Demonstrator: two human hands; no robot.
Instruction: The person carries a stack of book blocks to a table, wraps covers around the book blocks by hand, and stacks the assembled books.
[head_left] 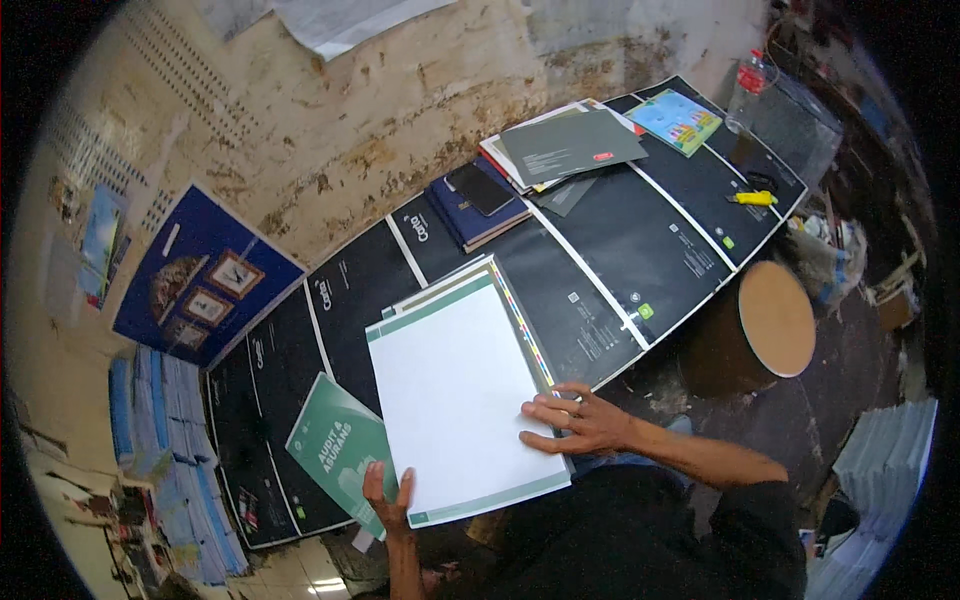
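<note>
A stack of large white sheets (455,400) with green bands along its top and bottom edges lies in front of me on a black-covered table. A strip of small colour patches shows along its right side. My right hand (580,418) rests on the right edge of the top sheet, fingers spread. At the stack's lower left corner is my left hand (390,500), its thumb and fingers apart and the thumb close to the paper edge. A green booklet (335,440) lies left of the stack, its lower end partly behind my left hand.
Farther back, a dark phone (480,190) sits on a blue book (450,215), beside piled grey folders (570,145). To the right are a yellow cutter knife (752,198), a plastic bottle (744,90) and a round stool (777,320). Paper stacks (170,420) stand at the left.
</note>
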